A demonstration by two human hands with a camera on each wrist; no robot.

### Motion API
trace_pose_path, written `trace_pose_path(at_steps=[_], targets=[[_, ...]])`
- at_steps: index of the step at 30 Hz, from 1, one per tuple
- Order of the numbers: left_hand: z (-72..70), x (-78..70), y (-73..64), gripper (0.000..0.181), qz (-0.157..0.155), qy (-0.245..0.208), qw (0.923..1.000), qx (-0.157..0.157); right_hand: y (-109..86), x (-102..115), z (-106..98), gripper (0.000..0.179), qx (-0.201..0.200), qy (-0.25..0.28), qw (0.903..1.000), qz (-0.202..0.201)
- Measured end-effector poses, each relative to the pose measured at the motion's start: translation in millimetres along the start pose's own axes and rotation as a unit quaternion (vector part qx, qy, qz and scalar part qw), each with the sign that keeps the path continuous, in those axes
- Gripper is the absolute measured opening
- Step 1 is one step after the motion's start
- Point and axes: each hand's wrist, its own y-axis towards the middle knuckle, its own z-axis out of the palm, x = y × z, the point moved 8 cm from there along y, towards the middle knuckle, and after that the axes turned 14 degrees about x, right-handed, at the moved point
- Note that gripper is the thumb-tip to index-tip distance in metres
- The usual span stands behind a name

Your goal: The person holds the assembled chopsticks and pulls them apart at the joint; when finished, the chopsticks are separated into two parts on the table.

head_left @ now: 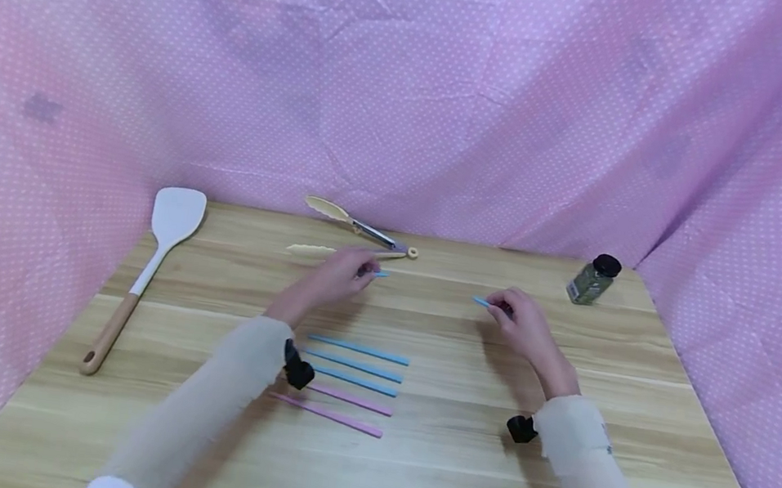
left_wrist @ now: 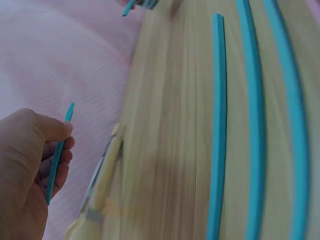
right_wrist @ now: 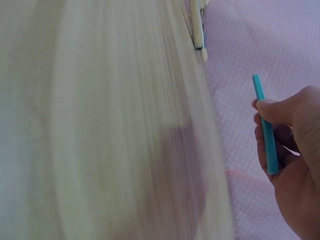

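Note:
My left hand (head_left: pixel 346 271) pinches a short blue chopstick piece (left_wrist: pixel 57 160) between thumb and fingers, in front of the tongs. Its slim upper end pokes out past the thumb. Farther right, my right hand (head_left: pixel 522 319) holds another short blue chopstick piece (right_wrist: pixel 266 127), thicker and square-edged, with both ends showing in the right wrist view. The two hands are apart, above the far half of the table. Nearer me lie three blue chopsticks (head_left: pixel 358 348) and two pink chopsticks (head_left: pixel 338 417), roughly parallel, some ends hidden behind the left wrist.
Tongs (head_left: pixel 370 231) with cream tips lie spread at the table's back edge. A white spatula (head_left: pixel 177 217) with a wooden handle lies at the left. A dark-lidded spice jar (head_left: pixel 591 280) stands back right. Pink dotted cloth (head_left: pixel 410 98) surrounds the wooden table (head_left: pixel 448 482).

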Motion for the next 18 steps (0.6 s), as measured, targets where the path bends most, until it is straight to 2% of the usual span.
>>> trace_pose_path(at_steps=[3, 7, 10, 13, 18], targets=[[9.1, -2.7, 21.9, 0.015, 0.002, 0.007, 0.9999, 0.009, 8.0, -9.9, 3.4, 0.013, 0.011, 0.004, 0.9999, 0.011], [22.7, -1.2, 43.8, 0.015, -0.006, 0.004, 0.9997, 0.023, 17.9, -22.9, 9.5, 0.015, 0.022, 0.009, 0.9993, 0.030], [31.9, -1.5, 55.2, 0.017, -0.012, -0.002, 0.9991, 0.040, 25.0, -30.4, 15.1, 0.016, 0.031, 0.014, 0.9985, 0.043], [38.5, -3.8, 66.3, 0.017, -0.005, 0.005, 0.9988, 0.049, 32.5, -34.7, 19.1, 0.015, 0.036, 0.020, 0.9978, 0.051], [41.4, -6.2, 82.4, 0.015, 0.002, 0.012, 0.9990, 0.043, 46.7, -38.2, 23.3, 0.013, 0.039, 0.037, 0.9973, 0.050]])
